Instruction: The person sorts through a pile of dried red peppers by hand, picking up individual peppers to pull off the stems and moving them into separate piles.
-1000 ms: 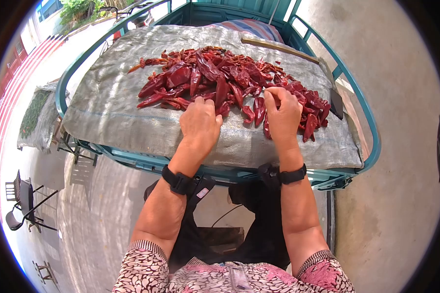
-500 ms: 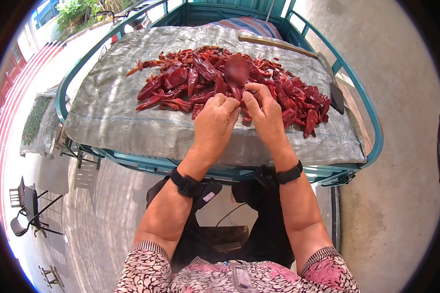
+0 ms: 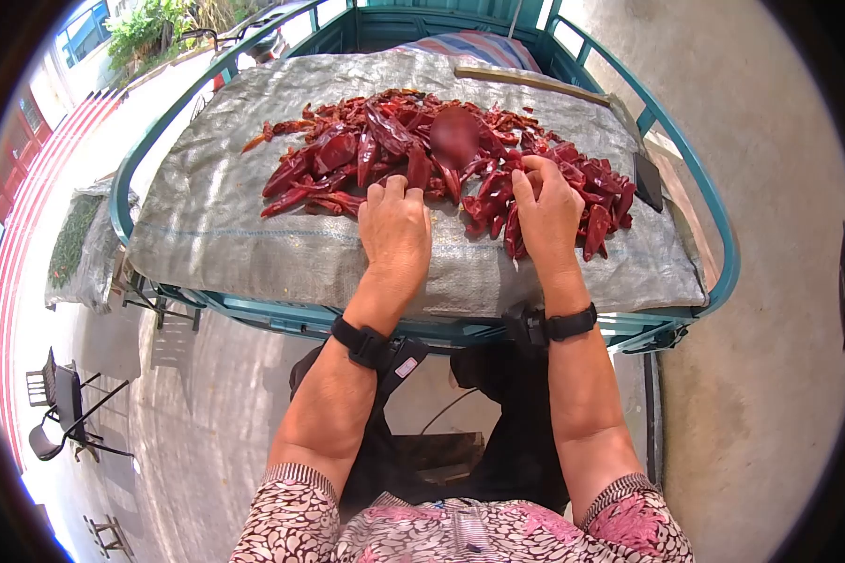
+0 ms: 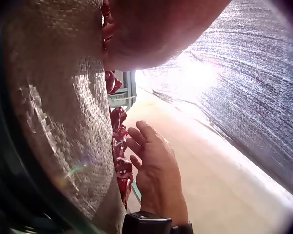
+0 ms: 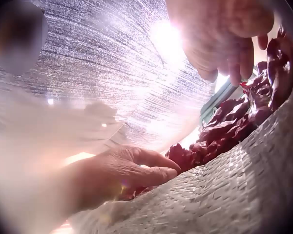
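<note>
A heap of dried red chili peppers (image 3: 338, 150) is spread over a grey woven sheet (image 3: 225, 188). My left hand (image 3: 394, 230) is at the heap's near edge, back up, fingers bent toward the peppers. In the right wrist view, the left thumb and forefinger (image 5: 156, 170) come together right at the peppers; I cannot tell whether one is between them. My right hand (image 3: 552, 216) hovers over the heap's right part, thumb and forefinger apart with nothing seen between them. In the left wrist view the right hand's fingers (image 4: 145, 130) are loosely spread. One dark red chili (image 3: 514, 233) lies beside it.
The sheet lies over a teal cart bed with a rail (image 3: 714, 225) around it. A wooden stick (image 3: 530, 83) and a dark flat object (image 3: 647, 182) lie along its far and right sides. On the left are a folding chair (image 3: 66, 403) and a sack of green stuff (image 3: 75, 244).
Half a second ago both hands were close together at the heap's middle. Since then the left hand has moved left and the right hand has moved right, over the peppers.
</note>
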The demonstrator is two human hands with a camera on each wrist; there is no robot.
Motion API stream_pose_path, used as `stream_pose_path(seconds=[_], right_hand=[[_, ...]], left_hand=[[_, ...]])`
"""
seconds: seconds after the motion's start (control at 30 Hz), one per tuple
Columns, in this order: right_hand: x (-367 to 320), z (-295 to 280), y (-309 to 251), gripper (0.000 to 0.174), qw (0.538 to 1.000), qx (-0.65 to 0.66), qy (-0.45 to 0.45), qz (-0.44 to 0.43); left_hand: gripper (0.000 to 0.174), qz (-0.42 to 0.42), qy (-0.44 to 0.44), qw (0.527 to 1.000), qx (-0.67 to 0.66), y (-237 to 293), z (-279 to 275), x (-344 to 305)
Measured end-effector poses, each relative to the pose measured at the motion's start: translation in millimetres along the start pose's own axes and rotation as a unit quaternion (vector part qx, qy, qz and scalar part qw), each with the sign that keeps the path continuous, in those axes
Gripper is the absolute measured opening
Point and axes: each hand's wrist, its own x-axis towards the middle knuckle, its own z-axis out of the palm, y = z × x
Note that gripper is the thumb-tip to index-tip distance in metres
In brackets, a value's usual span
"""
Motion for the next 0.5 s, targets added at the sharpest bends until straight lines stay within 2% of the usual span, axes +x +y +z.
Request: stream_pose_path(seconds=[0.33,0.43,0.5], right_hand=[[-4,3,-9,0.019,0.999,0.045,-0.007,-0.029],[-3,-7,-18,0.02,0.996,0.08,-0.02,-0.024],[-3,-13,-25,0.022,0.994,0.096,-0.027,-0.053]], left_hand=[[0.035,-0.006,0.007,0.999,-0.032,2,2,0],[0.036,0.031,0.054,0.997,-0.051,10,-10,5],[0.034,0.092,0.062,0.987,-0.114,17,-17,7]])
